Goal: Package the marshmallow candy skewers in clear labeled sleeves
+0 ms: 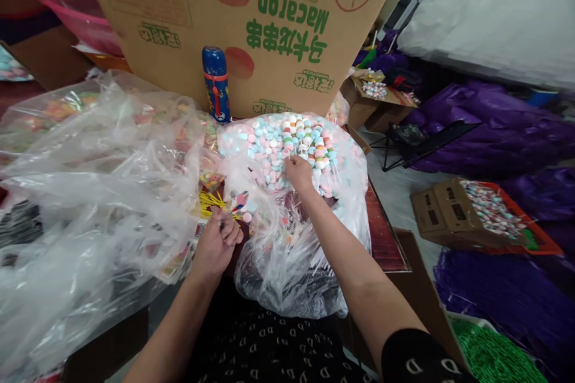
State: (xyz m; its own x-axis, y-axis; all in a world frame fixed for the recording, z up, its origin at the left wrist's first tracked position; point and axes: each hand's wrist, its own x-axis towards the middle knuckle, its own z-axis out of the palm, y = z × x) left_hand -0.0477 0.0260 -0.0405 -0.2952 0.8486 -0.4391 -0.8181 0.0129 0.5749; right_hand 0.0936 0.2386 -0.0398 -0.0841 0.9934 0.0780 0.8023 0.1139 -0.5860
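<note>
My right hand (299, 175) reaches over a large clear plastic bag, thumb and fingertips pinched at the stick of a marshmallow skewer (288, 136). More skewers (320, 152) of pink, blue, white and brownish pieces lie beside it on the bag. Under and left of them spread loose pastel marshmallows (265, 146). Lower and to the left, my left hand (221, 234) is closed with fingers curled; what it grips is too small to make out. Just beyond it are yellow twist ties (209, 202) and a small red-and-blue printed piece (240, 200).
A big Macaron carton (287, 30) stands behind a blue bottle (215, 84). Bags of coloured candy (175, 125) cover the left side. White sticks (322, 262) lie near the table's front. On the right are a box of wrapped skewers (494, 209) and purple sacks (498, 119).
</note>
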